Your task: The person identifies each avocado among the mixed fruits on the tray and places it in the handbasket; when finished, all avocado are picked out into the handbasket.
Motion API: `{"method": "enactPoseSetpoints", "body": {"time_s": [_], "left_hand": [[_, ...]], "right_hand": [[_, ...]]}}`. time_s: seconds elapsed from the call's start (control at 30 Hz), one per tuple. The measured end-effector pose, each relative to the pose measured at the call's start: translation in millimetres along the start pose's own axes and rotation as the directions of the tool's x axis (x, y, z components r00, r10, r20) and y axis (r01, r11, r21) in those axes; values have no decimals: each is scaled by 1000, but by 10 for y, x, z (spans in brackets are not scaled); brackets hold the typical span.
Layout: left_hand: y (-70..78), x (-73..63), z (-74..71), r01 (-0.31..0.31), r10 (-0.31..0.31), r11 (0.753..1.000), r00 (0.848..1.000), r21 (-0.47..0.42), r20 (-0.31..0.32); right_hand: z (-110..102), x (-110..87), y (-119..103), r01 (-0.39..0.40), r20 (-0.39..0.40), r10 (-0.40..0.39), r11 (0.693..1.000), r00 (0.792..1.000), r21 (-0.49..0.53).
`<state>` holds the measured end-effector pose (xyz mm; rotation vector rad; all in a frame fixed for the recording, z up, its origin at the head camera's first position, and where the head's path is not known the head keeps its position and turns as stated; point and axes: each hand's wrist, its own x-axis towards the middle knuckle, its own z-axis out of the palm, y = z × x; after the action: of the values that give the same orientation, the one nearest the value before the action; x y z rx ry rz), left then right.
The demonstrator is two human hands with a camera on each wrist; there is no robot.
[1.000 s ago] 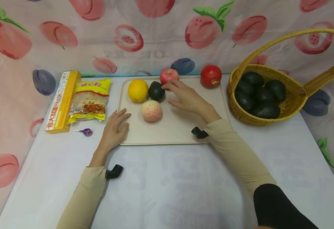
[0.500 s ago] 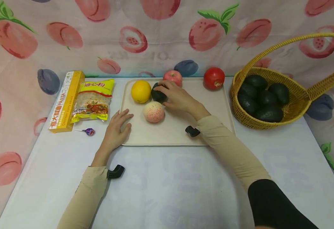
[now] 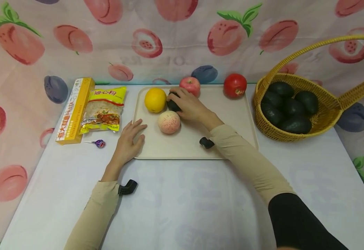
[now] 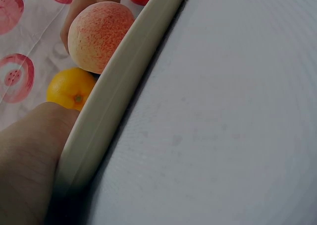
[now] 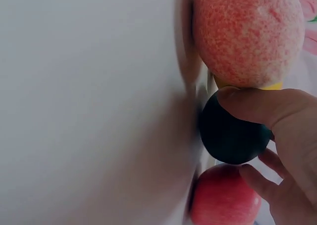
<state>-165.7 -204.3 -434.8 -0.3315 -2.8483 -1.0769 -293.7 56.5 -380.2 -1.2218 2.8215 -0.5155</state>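
Note:
My right hand (image 3: 192, 107) holds a dark green avocado (image 5: 230, 131) on the cream tray (image 3: 182, 149). In the right wrist view the thumb lies on one side, by the peach (image 5: 247, 31), and fingers on the other, by the pink apple (image 5: 225, 197). From the head view, the hand covers part of the avocado. A yellow orange (image 3: 155, 100) sits to its left, and the speckled peach stands in front. My left hand (image 3: 128, 143) rests at the tray's left edge with fingers spread, holding nothing.
A red pomegranate-like fruit (image 3: 235, 85) sits at the tray's back right. Right of the tray stands a tall-handled wicker basket (image 3: 270, 133) with several avocados (image 3: 295, 124). To the left lie a pasta box (image 3: 75, 111), a yellow food bag (image 3: 103, 111) and a lollipop (image 3: 100, 143).
My right hand has moved left and come down onto the avocado, its fingers closing round it. The left hand stays at the tray edge. The head view has shifted slightly.

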Motion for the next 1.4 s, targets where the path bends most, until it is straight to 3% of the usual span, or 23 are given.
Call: {"method": "enactPoseSetpoints", "body": {"time_s": [0.4,0.77,1.17,1.4], "left_hand": [[-8,-6,-3,0,0,1000,1000,14,-1],[-1,-10,-10,4,-4,1000,1000,9,0],[3,-9,-13,4,-4,1000,1000,5,6],[-12,-3,-8,1,-1,1000,1000,12,5]], "right_hand": [[54,24,104,-11,-50,15,996,999,84],[-99,-95,174,9,-176,32,973,984,230],[-270,-384,169,18,-291,115,909,950,417],[-348,-552,179,2,-312,191,850,931,526]]}}
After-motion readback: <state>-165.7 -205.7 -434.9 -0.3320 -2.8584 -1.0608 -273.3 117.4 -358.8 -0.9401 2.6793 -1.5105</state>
